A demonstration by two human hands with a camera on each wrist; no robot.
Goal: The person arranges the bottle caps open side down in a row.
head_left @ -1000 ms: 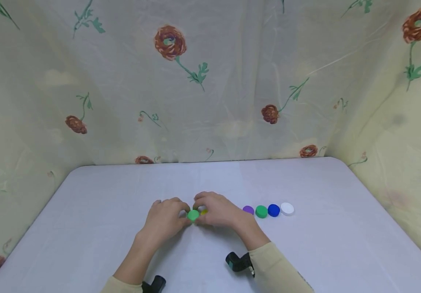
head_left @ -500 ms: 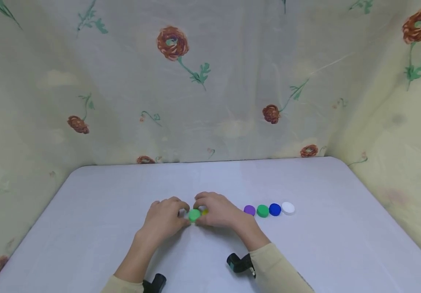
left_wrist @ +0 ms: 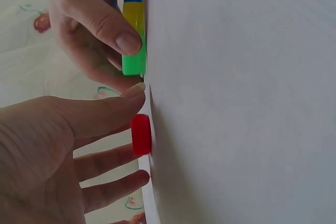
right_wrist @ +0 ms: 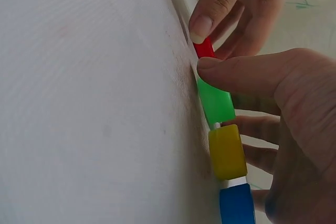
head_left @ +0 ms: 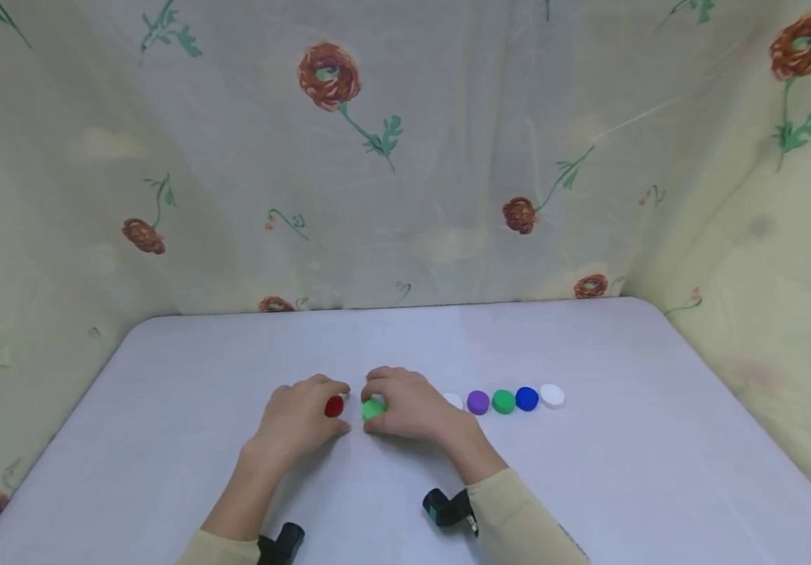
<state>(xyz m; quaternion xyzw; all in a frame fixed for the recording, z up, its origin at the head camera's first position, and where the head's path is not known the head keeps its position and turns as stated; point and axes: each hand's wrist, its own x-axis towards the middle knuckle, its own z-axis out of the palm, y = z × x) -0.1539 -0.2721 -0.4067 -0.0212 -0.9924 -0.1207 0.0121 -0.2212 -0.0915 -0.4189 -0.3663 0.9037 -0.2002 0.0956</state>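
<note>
In the head view, a red cap [head_left: 333, 406] lies inside the curve of my left hand [head_left: 298, 416]. The left wrist view shows this hand's thumb apart from the red cap, its other fingers stretched behind it. My right hand [head_left: 409, 406] pinches a light green cap [head_left: 373, 410] between thumb and fingers, facing the left fingertips across a small gap. A yellow cap [right_wrist: 227, 152] and a blue cap [right_wrist: 237, 204] follow the green one in a row beside the right palm; the head view hides both behind that hand.
Right of the right hand the row goes on with a white cap [head_left: 453, 400], a purple cap [head_left: 478, 402], a darker green cap [head_left: 503, 401], a dark blue cap [head_left: 527, 399] and another white cap [head_left: 552, 395]. A white-covered table [head_left: 631, 471] meets a flowered curtain [head_left: 441, 157] behind.
My left hand has let go of the light green cap and drawn left, bringing the red cap into sight. My right hand has shifted slightly left, covering the yellow cap and uncovering a white one.
</note>
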